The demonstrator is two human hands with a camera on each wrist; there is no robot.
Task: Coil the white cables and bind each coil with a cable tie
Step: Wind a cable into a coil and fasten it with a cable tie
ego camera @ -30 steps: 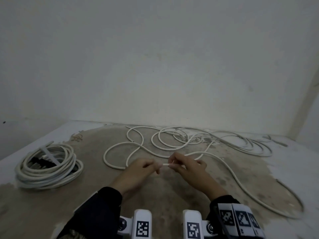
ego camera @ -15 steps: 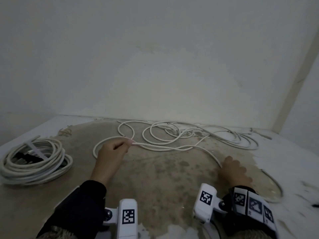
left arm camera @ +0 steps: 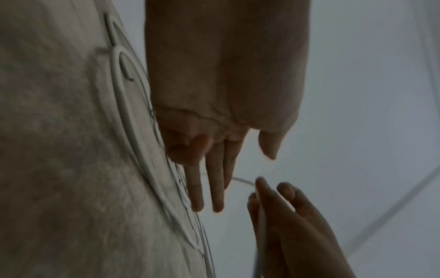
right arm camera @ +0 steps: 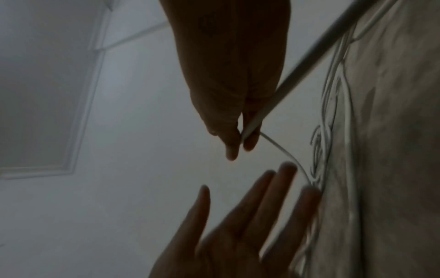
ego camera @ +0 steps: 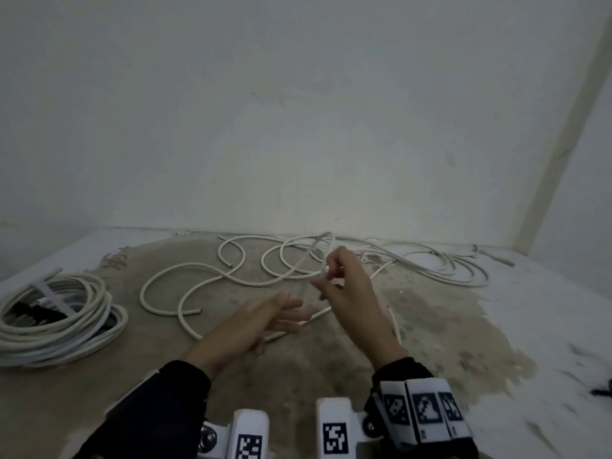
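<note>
A long loose white cable (ego camera: 185,270) lies in open loops across the stained floor (ego camera: 298,376), reaching back to the wall. My right hand (ego camera: 326,276) is raised above the loops and pinches a strand of this cable (right arm camera: 309,62) between thumb and fingers. Just below and to its left hovers my left hand (ego camera: 291,309), fingers straight and spread, holding nothing; a cable end lies on the floor under it. The right wrist view shows the left hand's open palm (right arm camera: 238,235) under the pinching right fingertips (right arm camera: 232,150). A finished white coil (ego camera: 56,323) with a tie lies at the far left.
The wall (ego camera: 298,144) rises right behind the cable loops, with a corner at the right (ego camera: 546,193). A small dark object (ego camera: 602,390) lies at the right edge. Bare stained floor stretches between my arms and the loops.
My left hand has let go of the cable loop on the left and come to the middle, open. My right hand has risen from the floor on the right, pinching a strand.
</note>
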